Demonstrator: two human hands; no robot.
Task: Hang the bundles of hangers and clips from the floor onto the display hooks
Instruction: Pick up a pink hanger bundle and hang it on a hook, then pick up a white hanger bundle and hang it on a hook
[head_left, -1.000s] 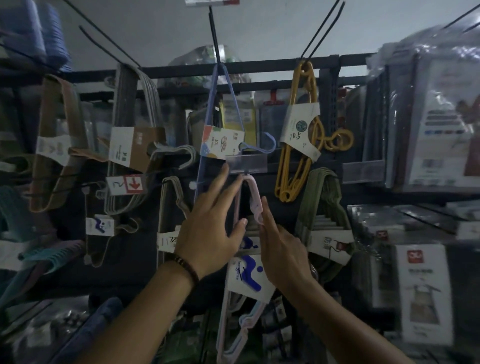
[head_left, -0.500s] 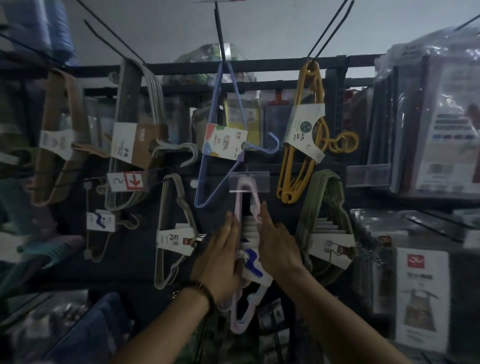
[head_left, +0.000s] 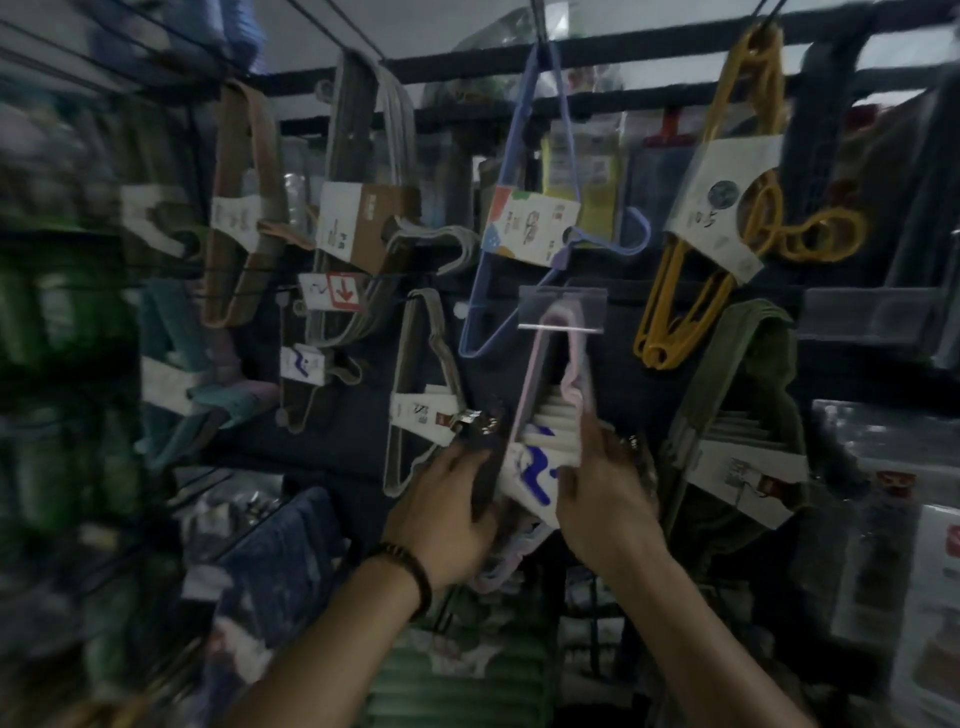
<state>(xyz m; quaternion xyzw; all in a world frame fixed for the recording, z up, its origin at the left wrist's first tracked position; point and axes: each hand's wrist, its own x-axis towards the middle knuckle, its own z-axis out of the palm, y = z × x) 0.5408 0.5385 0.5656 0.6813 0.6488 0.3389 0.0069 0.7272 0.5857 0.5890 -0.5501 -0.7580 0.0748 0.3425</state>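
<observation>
Since the hands have slid down from the hook end to the lower half, the pink hanger bundle (head_left: 545, 395) now hangs at centre frame with its top loop tucked behind the clear tag holder (head_left: 563, 307). It looks to be carried by the display hook, though the hook itself is hidden by the holder. A second ago the loop was being fed in just under that holder, so this bundle reads as hung.

The right hand (head_left: 605, 499), lower centre, has its index finger straight up along the bundle's right edge and its thumb across the white label, which looks like a light pinch. The left hand (head_left: 447, 512) is at the bundle's lower left edge. It is motion-blurred, so whether its fingers grasp the bundle or only touch it cannot be told. There is a dark beaded wristband (head_left: 413, 571) on that wrist.

Neighbours already hanging:
- grey hanger bundle (head_left: 423, 374), just left
- blue hanger bundle (head_left: 511, 171), above
- yellow hanger bundle (head_left: 727, 171), upper right
- green hanger bundle (head_left: 753, 374), right

Judged next step: let go and check it holds, then go down for another bundle. The floor stock is not clearly visible here.
</observation>
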